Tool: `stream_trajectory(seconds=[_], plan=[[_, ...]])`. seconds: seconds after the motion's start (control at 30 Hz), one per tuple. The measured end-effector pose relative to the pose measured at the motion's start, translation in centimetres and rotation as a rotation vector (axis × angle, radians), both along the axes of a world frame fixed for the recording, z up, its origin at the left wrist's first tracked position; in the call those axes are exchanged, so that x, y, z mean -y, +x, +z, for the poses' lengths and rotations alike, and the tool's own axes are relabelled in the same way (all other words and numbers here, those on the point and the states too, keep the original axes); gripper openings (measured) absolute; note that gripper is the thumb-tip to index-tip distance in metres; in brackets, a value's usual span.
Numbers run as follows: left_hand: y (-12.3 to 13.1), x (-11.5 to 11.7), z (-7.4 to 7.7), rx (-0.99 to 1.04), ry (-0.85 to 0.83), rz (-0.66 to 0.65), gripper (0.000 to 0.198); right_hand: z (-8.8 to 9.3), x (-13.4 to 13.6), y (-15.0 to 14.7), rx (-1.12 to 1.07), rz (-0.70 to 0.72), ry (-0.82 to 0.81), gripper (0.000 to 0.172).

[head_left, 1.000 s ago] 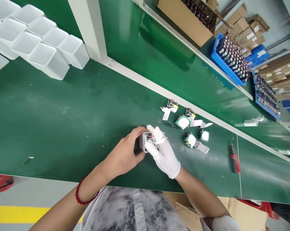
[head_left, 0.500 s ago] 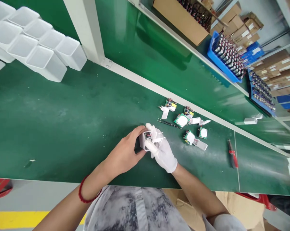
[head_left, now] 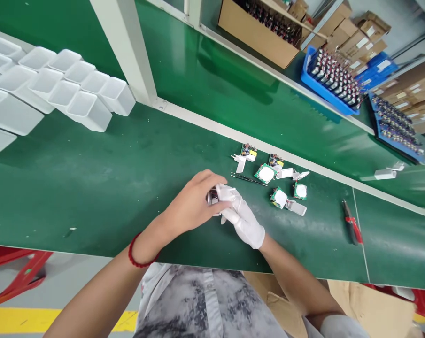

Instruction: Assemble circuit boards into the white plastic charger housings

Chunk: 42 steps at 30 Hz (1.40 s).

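My left hand (head_left: 198, 202) is bare, with a red cord on the wrist. Its fingers and thumb curl round a small white plastic housing (head_left: 215, 199), which is mostly hidden between my hands. My right hand (head_left: 242, 216), in a white glove, closes on the housing from the other side. Just beyond my hands lie black tweezers (head_left: 249, 179). Several circuit boards with white round-cornered faces, such as the nearest circuit board (head_left: 279, 198), lie to the right, wired to loose white plastic covers like this cover (head_left: 296, 207).
White open boxes (head_left: 88, 110) stand in rows at the left. Red-handled pliers (head_left: 352, 223) lie at the right. A pale metal post (head_left: 126, 51) rises from the green bench. On the shelf above sit a cardboard box (head_left: 258, 35) and a blue tray (head_left: 327, 96) of parts.
My left hand has moved over the housing's open end, its thumb now reaching towards my gloved fingers. The housing has turned and shows less. The view has shifted slightly.
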<state>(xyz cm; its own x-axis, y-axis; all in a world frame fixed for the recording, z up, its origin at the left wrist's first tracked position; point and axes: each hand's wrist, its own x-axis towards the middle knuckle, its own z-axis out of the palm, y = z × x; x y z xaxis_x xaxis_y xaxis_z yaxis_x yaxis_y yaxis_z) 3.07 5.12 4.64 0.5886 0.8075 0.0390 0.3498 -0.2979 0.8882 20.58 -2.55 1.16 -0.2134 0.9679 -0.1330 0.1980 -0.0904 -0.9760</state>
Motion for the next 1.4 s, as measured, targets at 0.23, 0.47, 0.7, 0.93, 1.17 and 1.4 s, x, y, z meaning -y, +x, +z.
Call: stream_trajectory(seconds=[0.23,0.47,0.7,0.93,1.17,1.4], plan=[[-1.7,1.8,-1.8,0.451,-0.333,0.302,0.042,-0.5,0.2,0.0,-0.003,-0.02,-0.042,0.055],[-1.8,2.8,-1.7,0.48,-0.476,0.259,0.02,0.4,-0.6,-1.0,0.013,-0.127,-0.192,0.052],[-1.6,2.6,-1.8,0.321,-0.5,0.268,0.012,0.2,-1.0,-1.9,-0.027,-0.194,-0.139,0.041],[-1.5,2.6,-2.1,0.258,-0.537,0.224,0.011,0.7,-0.8,-1.7,-0.04,-0.197,-0.24,0.046],[-1.5,2.6,-2.4,0.254,-0.534,0.234,0.012,1.5,-0.9,-1.7,-0.053,-0.15,-0.254,0.049],[-1.5,2.8,-2.6,0.237,-0.503,0.248,0.015,0.3,-0.6,-1.0,0.064,-0.034,-0.06,0.069]])
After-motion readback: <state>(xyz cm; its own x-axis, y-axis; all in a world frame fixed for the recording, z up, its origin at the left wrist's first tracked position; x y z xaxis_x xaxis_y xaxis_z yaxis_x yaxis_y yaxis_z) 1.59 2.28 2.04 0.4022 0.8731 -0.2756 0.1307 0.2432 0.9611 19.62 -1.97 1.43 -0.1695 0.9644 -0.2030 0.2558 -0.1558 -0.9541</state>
